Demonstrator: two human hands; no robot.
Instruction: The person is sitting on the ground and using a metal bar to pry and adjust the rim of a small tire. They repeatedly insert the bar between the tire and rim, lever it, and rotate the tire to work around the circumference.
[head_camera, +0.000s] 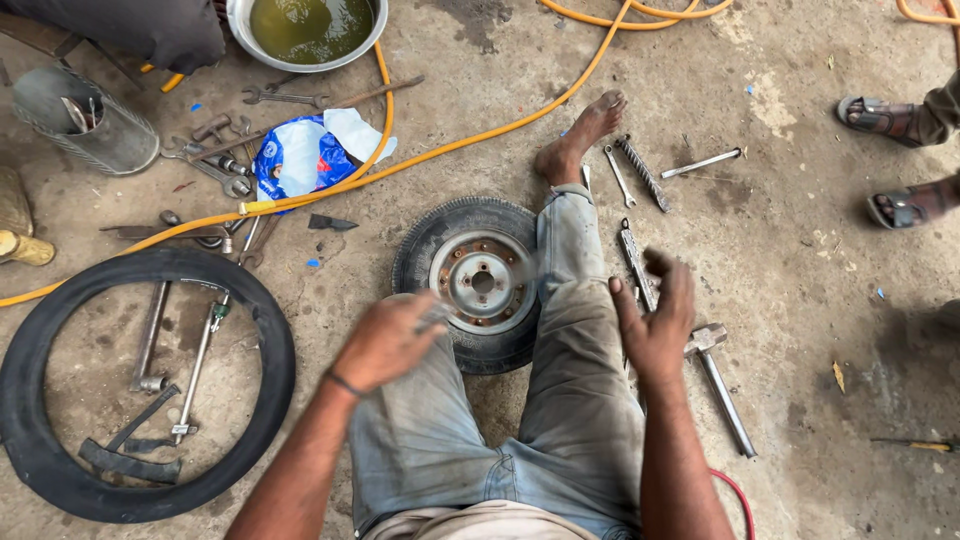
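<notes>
A: What is nearest to the hands?

B: A small wheel (478, 283) that lies flat on the concrete floor (800, 300), at about 12 o'clock from the person's lap. It has a black tyre with a worn tread and a grey metal rim, with a ring of bolt holes and some rust around the hub. The person's right leg (565, 300) in dusty grey trousers lies over its right edge, so part of the tyre is hidden.

A: And the left hand?

B: The left hand (385, 340) is at 7 o'clock of the wheel, just over the tyre edge. The fingers are curled, and something thin and grey seems to stick out, but the hand is blurred; I cannot tell if it grasps anything.

A: The right hand?

B: The right hand (655, 320) is at 3 o'clock of the wheel, beyond the leg, with fingers spread and released, holding nothing. Just beside it, at 4 o'clock, a hammer (720, 380) lies on the floor. A big black tyre (145, 385) lies at 8 o'clock, well apart, and an orange hose (450, 145) passes at 11 o'clock
</notes>
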